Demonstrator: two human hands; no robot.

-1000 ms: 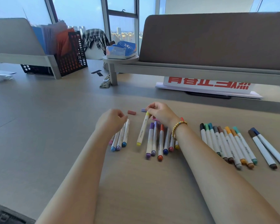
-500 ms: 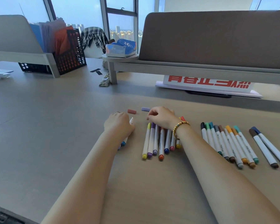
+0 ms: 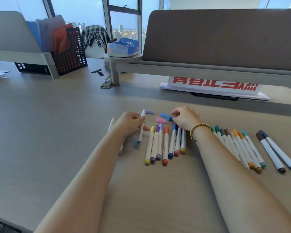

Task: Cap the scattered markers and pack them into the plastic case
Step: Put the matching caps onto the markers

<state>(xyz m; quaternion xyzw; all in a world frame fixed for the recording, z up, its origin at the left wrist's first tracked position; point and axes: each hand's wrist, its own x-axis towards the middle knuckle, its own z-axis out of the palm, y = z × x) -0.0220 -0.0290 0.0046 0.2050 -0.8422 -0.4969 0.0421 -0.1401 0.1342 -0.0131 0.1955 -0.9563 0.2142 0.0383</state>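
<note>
Markers are laid out on the wooden desk (image 3: pixel 141 190) in several groups. An uncapped light-blue marker (image 3: pixel 141 127) is gripped by the left hand (image 3: pixel 129 124), fingers curled round its barrel, bare tip pointing toward 12 o'clock and blue end toward 6 o'clock. A blue cap (image 3: pixel 171 118) is pinched between thumb and fingertips of the right hand (image 3: pixel 186 117), at about 3 o'clock from the bare tip and apart from it. This pairing is judged to be the step in hand.

Three loose caps are seen on the desk between the hands: a lilac cap (image 3: pixel 149 112) at 12 o'clock, a second blue cap (image 3: pixel 164 115) just beside the pinched one, and a pink cap (image 3: pixel 161 120) at 6 o'clock from it. At least one more uncapped marker (image 3: pixel 111 122) is partly hidden behind the left wrist; how many lie there cannot be told.

A capped row (image 3: pixel 165 143) lies at 6 o'clock from the loose caps, a larger capped row (image 3: pixel 238 145) at 3 o'clock beyond the right forearm, and a dark pair (image 3: pixel 275 150) farther toward 3 o'clock.

Capping is judged mostly done, with a few markers and caps left. No plastic case is visible, so packing appears not yet begun.
</note>
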